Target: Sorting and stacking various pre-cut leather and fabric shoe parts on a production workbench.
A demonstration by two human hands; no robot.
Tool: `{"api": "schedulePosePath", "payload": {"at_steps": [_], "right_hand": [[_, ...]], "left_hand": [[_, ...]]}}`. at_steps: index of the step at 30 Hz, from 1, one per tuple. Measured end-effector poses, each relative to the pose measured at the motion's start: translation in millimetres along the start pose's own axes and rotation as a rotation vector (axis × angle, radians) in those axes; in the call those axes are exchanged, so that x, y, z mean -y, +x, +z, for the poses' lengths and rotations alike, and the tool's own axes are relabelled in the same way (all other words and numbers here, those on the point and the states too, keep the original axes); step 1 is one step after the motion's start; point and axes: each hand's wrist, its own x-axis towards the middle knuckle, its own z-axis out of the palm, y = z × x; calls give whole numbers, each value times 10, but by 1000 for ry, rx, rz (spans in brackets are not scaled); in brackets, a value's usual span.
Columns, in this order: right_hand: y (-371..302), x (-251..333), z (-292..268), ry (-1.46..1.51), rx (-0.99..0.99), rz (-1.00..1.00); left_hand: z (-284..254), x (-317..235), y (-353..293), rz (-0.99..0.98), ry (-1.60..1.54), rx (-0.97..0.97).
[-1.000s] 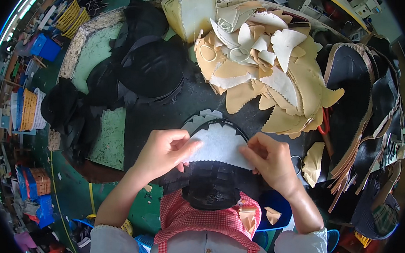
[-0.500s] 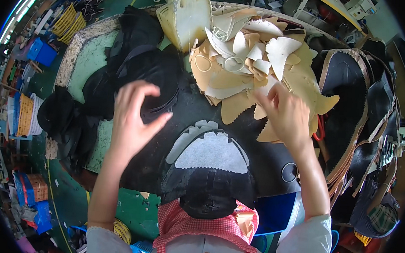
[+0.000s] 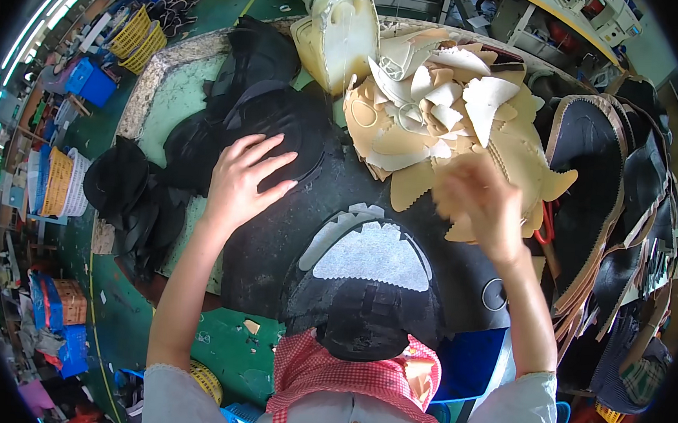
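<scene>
The left hand [image 3: 243,177] lies flat with fingers spread on a stack of black pieces [image 3: 274,128] on the bench [image 3: 166,97], holding nothing. The right hand [image 3: 485,206], blurred, reaches into the heap of tan pieces [image 3: 440,116]; whether it grips one I cannot tell. A white toothed piece [image 3: 375,255] lies on black material near the body.

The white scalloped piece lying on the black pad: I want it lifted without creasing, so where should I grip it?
Probably the straight lower edge of the white scalloped piece, coming from the person's side: it lies flat and uncovered there, while its toothed upper edge overlaps grey pieces.
</scene>
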Motion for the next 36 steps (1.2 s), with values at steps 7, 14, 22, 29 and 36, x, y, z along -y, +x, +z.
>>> {"api": "schedulePosePath", "payload": {"at_steps": [7,14,22,29,36], "right_hand": [[350,103,946,-462,137,-821],[568,-63,1497,-497,223,-773],[651,2,1122,-85,345,-594],[379,510,187,116,99,-341],[-39,382,75,238,633,-257]], "left_hand": [[27,-61,69,-160,-199,7],[-91,527,167,-746,-1035,-621],[-1397,-294,461,-590,-1075,-995],[-87,-1250,31,-326,-1163,132],[-312,-1349,119,-163,-1569,582]]}}
